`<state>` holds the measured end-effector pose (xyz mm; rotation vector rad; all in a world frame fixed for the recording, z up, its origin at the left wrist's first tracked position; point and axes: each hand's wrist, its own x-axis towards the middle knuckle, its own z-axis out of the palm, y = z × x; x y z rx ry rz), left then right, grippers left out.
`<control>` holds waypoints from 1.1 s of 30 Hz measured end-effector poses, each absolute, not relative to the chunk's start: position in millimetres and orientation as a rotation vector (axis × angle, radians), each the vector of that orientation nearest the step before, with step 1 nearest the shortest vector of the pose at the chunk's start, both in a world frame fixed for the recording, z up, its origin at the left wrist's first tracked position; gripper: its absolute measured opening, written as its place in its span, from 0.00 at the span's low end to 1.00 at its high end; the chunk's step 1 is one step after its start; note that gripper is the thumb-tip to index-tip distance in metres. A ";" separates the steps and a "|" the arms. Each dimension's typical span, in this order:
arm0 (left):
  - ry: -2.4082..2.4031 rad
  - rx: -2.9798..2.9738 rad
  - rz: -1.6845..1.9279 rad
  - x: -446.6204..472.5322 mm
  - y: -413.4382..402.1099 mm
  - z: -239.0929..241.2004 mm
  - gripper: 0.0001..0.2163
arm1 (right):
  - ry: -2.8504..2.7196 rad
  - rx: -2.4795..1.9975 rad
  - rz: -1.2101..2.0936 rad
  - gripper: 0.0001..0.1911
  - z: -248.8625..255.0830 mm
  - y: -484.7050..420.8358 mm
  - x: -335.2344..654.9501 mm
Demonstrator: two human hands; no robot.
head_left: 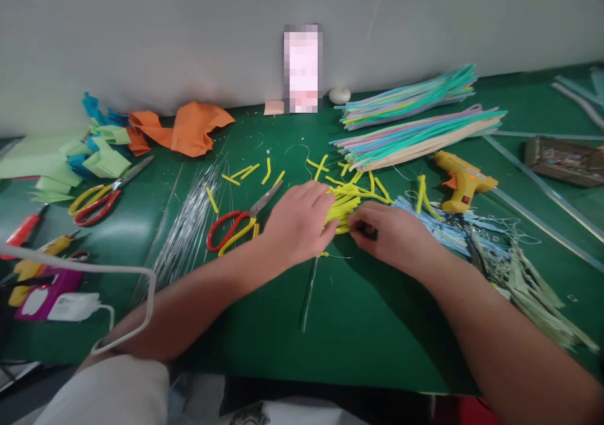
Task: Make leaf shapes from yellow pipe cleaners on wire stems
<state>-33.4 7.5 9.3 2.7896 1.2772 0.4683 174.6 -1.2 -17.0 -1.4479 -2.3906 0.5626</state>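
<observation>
My left hand [299, 220] is closed around a bunch of short yellow pipe-cleaner pieces [343, 203] at the middle of the green table [368, 324]. My right hand [394, 236] pinches at the near end of the same bunch, fingertips touching it. A thin green stem or wire [309, 293] runs from under the hands toward me. More yellow pieces [264, 173] lie scattered just beyond the hands.
Red-and-yellow scissors [238, 223] lie left of my left hand; a second pair [101, 198] farther left. A bundle of thin wires [189, 223], a yellow glue gun [460, 182], long pastel pipe cleaners [415, 132], coloured paper [189, 129] and pale blue and green bundles [509, 261] surround the spot.
</observation>
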 end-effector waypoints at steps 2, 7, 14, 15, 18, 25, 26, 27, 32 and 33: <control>1.451 2.781 0.436 -41.5 10.3 29.4 0.11 | -2.386 -1.453 0.580 0.05 -16.6 -1.0 175.1; 2.048 2.380 -0.292 -75.9 20.9 63.7 0.12 | -2.412 -1.483 0.561 0.06 -15.8 0.5 172.7; 2.097 2.091 -0.796 -119.5 12.8 58.1 0.17 | -2.424 -1.500 0.542 0.05 -17.1 1.6 171.3; 2.082 2.068 -0.812 -120.5 9.5 55.9 0.15 | -2.429 -1.508 0.538 0.05 -17.3 1.7 171.2; 2.079 2.021 -0.791 -118.7 0.9 49.1 0.10 | -2.434 -1.514 0.544 0.05 -17.9 2.0 170.8; 2.197 1.993 -0.581 -124.7 -0.5 35.9 0.14 | -2.339 -1.733 0.526 0.06 -14.6 0.4 170.0; 2.232 1.983 -0.516 -126.9 0.2 36.4 0.15 | -2.328 -1.770 0.534 0.07 -13.3 -0.3 170.1; 2.271 1.985 -0.428 -129.0 0.6 37.5 0.15 | -2.316 -1.799 0.545 0.07 -12.1 -1.1 170.1; 2.264 1.948 0.376 -130.2 -2.2 45.6 0.12 | -2.251 -1.847 0.592 0.05 -10.7 -4.6 167.1; 2.175 1.871 0.548 -127.9 -3.1 45.0 0.12 | -2.241 -1.851 0.588 0.05 -11.5 -5.1 165.9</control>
